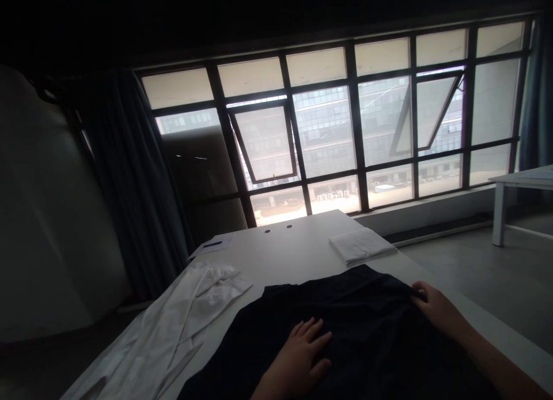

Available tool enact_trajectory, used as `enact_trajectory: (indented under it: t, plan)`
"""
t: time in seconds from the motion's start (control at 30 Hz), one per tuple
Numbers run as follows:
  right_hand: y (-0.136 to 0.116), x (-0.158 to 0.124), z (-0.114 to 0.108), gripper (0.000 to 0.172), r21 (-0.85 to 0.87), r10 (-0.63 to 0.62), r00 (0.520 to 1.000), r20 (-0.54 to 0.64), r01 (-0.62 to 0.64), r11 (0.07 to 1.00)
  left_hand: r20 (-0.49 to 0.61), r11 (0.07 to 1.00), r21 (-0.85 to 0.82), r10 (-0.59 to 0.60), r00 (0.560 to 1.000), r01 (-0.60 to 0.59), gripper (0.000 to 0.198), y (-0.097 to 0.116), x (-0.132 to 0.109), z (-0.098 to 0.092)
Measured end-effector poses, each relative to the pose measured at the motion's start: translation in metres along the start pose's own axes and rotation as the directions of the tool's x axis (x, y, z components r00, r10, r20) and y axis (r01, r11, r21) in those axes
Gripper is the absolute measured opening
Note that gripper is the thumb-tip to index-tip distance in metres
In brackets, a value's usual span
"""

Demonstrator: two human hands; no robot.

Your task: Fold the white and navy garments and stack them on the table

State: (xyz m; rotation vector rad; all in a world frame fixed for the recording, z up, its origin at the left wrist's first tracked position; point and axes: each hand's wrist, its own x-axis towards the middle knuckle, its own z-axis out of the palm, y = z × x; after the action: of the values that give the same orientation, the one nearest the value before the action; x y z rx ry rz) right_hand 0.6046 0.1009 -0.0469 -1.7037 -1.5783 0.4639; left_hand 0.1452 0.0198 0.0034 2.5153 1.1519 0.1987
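left hand (300,357), grip wide, flat on dark cloth (345,308); right hand (438,310), grip narrow on its edge

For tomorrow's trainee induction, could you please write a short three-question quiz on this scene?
1. True or false: the left hand rests on the dark garment.
2. Which item lies folded on the table beyond the dark garment?
A. A white cloth
B. A red towel
C. A cardboard box
3. Short answer: which part of the dark garment is the right hand at?

Key: 1. True. 2. A. 3. Its edge.
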Motion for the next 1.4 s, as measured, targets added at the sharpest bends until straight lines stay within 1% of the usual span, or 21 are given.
enact_trajectory:
  t: [0.1,0.17,0.23,0.3,0.37,0.47,0.57,0.63,0.7,0.8,0.9,0.97,1.03,1.07,1.1,1.13,1.2,1.27,1.3,1.37,1.4]
  plan:
    - [0.004,0.003,-0.001,0.032,0.099,0.014,1.0,0.019,-0.015,0.995,-0.012,1.0,0.006,0.01,1.0,-0.01,0.061,-0.004,0.001,0.003]
    - [0.009,0.004,-0.003,0.036,0.114,0.044,0.998,0.055,-0.05,0.992,-0.009,1.0,0.008,0.007,1.0,-0.007,0.062,-0.003,0.001,0.002]
    - [0.013,0.004,-0.005,0.039,0.067,0.083,0.99,0.114,-0.091,0.994,0.007,1.0,0.004,-0.002,1.0,0.002,0.062,0.0,0.001,-0.001]
    - [0.016,0.003,-0.006,0.039,-0.017,0.101,0.984,0.146,-0.1,0.995,0.036,1.0,-0.001,-0.019,0.999,0.019,0.063,0.004,0.0,-0.004]
    - [0.016,0.002,-0.006,0.038,-0.104,0.091,0.989,0.116,-0.079,0.991,0.07,0.999,0.001,-0.051,0.996,0.051,0.066,0.008,0.0,-0.005]
    - [0.01,0.0,-0.005,0.036,-0.17,0.042,0.999,0.012,-0.039,0.985,0.08,0.994,0.0,-0.11,0.991,0.111,0.072,0.009,0.0,-0.004]
    - [0.005,0.0,-0.002,0.036,-0.152,0.014,0.999,-0.036,-0.019,0.988,0.047,0.988,-0.007,-0.154,0.987,0.154,0.078,0.005,0.001,-0.001]
    - [0.003,0.0,0.0,0.037,-0.129,0.041,0.998,-0.045,-0.047,0.991,0.038,0.984,-0.003,-0.18,0.983,0.181,0.083,0.002,0.002,0.0]
    - [0.002,-0.001,0.0,0.039,-0.096,0.067,0.997,-0.027,-0.07,0.993,0.037,0.978,0.002,-0.209,0.977,0.209,0.086,-0.002,0.003,0.001]
    - [0.0,-0.003,-0.001,0.042,-0.033,0.035,0.999,-0.023,-0.036,0.999,0.013,0.972,0.013,-0.235,0.972,0.234,0.085,-0.006,0.005,0.001]
    - [-0.001,-0.004,-0.001,0.042,-0.022,0.019,0.995,-0.097,-0.021,1.0,-0.019,0.966,0.026,-0.258,0.966,0.258,0.081,-0.012,0.008,-0.001]
    - [-0.001,-0.005,0.0,0.042,-0.079,0.026,0.996,-0.083,-0.033,0.996,-0.027,0.955,0.042,-0.292,0.956,0.293,0.083,-0.017,0.009,-0.003]
    - [-0.003,-0.006,0.001,0.043,-0.18,0.05,0.998,-0.048,-0.058,0.982,-0.031,0.944,0.061,-0.323,0.946,0.324,0.087,-0.02,0.01,-0.005]
    - [-0.005,-0.007,0.001,0.044,-0.235,0.049,0.998,-0.05,-0.059,0.97,-0.038,0.94,0.068,-0.332,0.943,0.334,0.088,-0.021,0.01,-0.007]
    - [-0.01,-0.009,0.002,0.045,-0.288,0.021,0.997,-0.067,-0.04,0.957,-0.049,0.938,0.074,-0.335,0.941,0.338,0.088,-0.021,0.01,-0.008]
    - [-0.017,-0.012,0.002,0.045,-0.334,-0.035,0.995,-0.092,0.002,0.943,-0.066,0.939,0.078,-0.329,0.942,0.334,0.086,-0.02,0.009,-0.009]
    - [-0.037,-0.02,0.005,0.041,-0.39,-0.203,0.975,-0.088,0.154,0.908,-0.118,0.953,0.086,-0.279,0.953,0.29,0.081,-0.014,0.007,-0.011]
    - [-0.061,-0.031,0.012,0.035,-0.37,-0.346,0.938,0.013,0.326,0.87,-0.159,0.976,0.084,-0.187,0.969,0.202,0.067,-0.006,0.005,-0.011]
    - [-0.072,-0.037,0.017,0.035,-0.335,-0.385,0.919,0.083,0.389,0.858,-0.166,0.985,0.072,-0.141,0.976,0.154,0.061,-0.001,0.004,-0.01]
    - [-0.087,-0.048,0.031,0.035,-0.27,-0.416,0.884,0.212,0.462,0.845,-0.151,0.996,0.035,-0.081,0.985,0.087,0.055,0.006,0.002,-0.008]
    - [-0.09,-0.052,0.038,0.036,-0.253,-0.411,0.873,0.264,0.473,0.844,-0.134,0.997,0.013,-0.07,0.989,0.072,0.056,0.008,0.002,-0.007]
